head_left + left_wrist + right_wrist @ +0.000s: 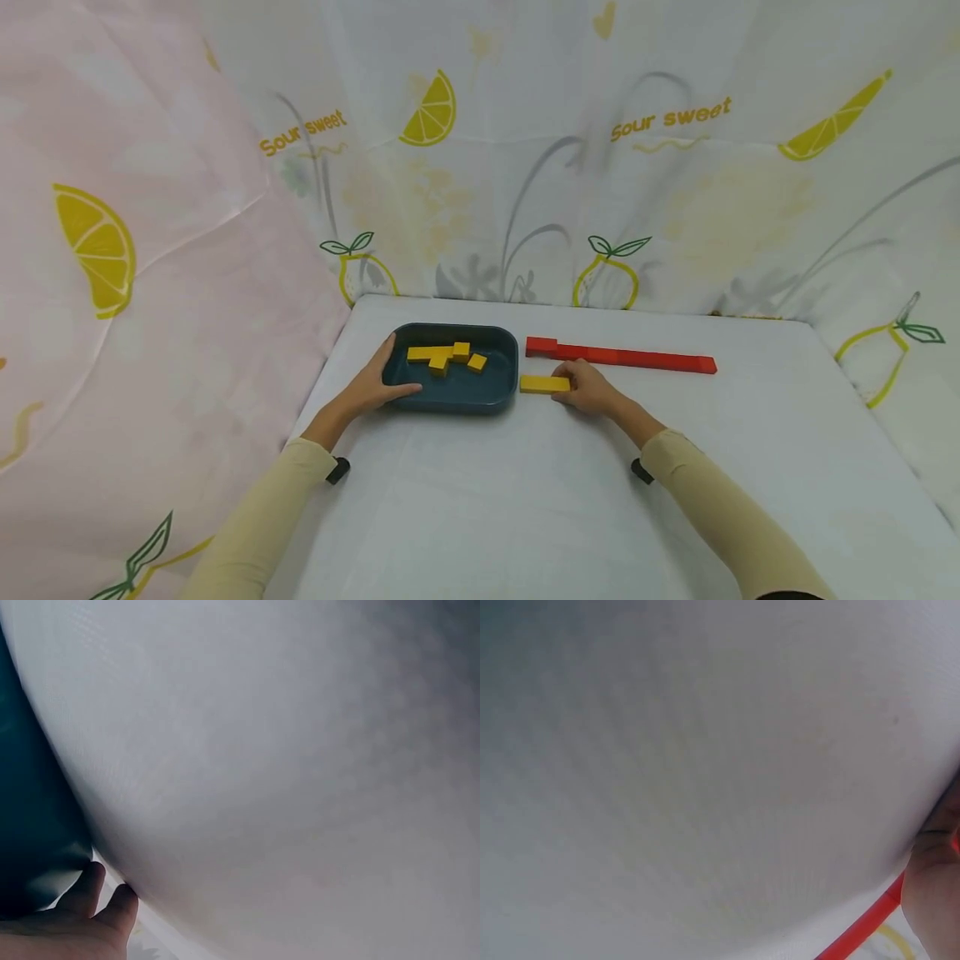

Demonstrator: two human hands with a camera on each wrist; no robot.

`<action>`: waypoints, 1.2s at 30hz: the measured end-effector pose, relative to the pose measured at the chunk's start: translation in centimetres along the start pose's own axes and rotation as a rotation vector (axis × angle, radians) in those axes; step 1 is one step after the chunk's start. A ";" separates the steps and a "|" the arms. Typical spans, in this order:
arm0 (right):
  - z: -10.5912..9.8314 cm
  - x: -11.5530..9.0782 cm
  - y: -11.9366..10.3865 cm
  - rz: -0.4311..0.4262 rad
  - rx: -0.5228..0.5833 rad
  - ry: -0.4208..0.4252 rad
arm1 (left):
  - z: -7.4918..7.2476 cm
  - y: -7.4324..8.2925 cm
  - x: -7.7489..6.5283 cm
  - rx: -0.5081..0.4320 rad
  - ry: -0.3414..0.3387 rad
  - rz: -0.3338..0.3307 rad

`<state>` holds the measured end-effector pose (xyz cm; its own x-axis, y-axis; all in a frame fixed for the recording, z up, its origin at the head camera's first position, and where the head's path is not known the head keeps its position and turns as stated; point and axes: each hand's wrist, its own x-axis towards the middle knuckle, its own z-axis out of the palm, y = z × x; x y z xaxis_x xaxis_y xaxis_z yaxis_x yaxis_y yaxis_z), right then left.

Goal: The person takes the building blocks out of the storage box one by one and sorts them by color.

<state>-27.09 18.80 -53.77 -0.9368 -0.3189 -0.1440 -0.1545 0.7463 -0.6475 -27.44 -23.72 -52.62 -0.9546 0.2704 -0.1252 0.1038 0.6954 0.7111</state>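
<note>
A dark teal tray (457, 400) sits on the table with several yellow blocks inside it, one long bar (426, 354) and smaller cubes (477, 362). My left hand (369, 385) rests against the tray's left end, fingers spread along that side and thumb straight across the front rim. In the left wrist view, two fingers (88, 896) touch beside the tray's wall (30, 787). Just right of the tray, a long yellow block (542, 384) lies on the table; my right hand (588, 389) pinches its right end. The right wrist view hides that block.
Behind my right hand, red blocks (637, 358) form a long line on the white tablecloth (510, 500), with one red block (542, 346) at its left end. A lemon-print curtain (480, 192) hangs behind the table and along its left side.
</note>
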 end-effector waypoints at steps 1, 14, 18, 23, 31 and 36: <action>0.0 0.0 0.0 0.000 0.002 0.000 | 0.0 0.0 0.0 0.000 0.002 -0.004; -0.1 0.0 -0.4 -0.003 -0.009 -0.003 | -0.2 -0.1 0.2 -0.001 0.000 -0.003; 0.0 -0.1 -0.2 0.004 -0.009 0.001 | -0.1 -0.1 0.3 -0.008 -0.004 -0.005; 0.1 -0.2 -0.2 -0.003 -0.008 0.005 | -0.1 0.1 0.2 -0.012 -0.007 -0.001; 0.2 0.0 -0.5 0.009 -0.007 0.002 | -0.2 0.0 0.3 -0.006 0.004 0.003; 0.2 0.2 -0.5 0.018 -0.015 -0.003 | -0.2 0.1 0.2 0.001 -0.003 0.002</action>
<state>-27.14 18.25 -53.64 -0.9384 -0.3070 -0.1585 -0.1419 0.7607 -0.6335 -27.73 -23.76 -52.45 -0.9534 0.2741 -0.1257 0.1063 0.6955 0.7106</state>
